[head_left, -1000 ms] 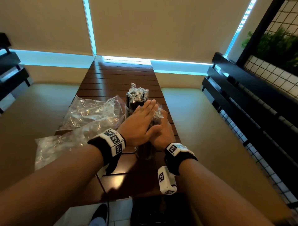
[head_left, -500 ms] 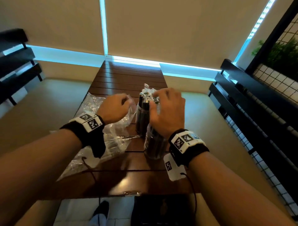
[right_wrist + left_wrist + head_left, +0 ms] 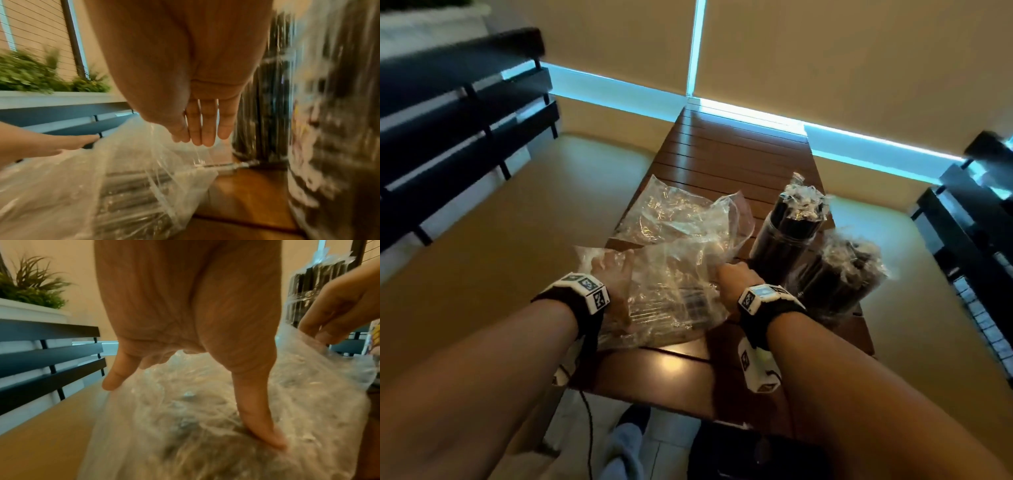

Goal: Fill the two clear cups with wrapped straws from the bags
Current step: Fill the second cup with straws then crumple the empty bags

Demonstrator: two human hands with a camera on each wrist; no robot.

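both hands point(image 3: 616, 274) on near bag point(image 3: 671, 298)

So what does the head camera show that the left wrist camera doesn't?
Only the head view shows both clear cups, the far cup and near cup, packed with dark wrapped straws, plus a second bag lying farther back on the table. Only the left wrist view shows a potted plant and the left hand close up, fingers spread inside the near bag. Both show the right hand pinching that bag's edge.

Slatted wooden table point(image 3: 722, 161) under two bags point(image 3: 674, 287), two straw-filled cups point(image 3: 787, 233).
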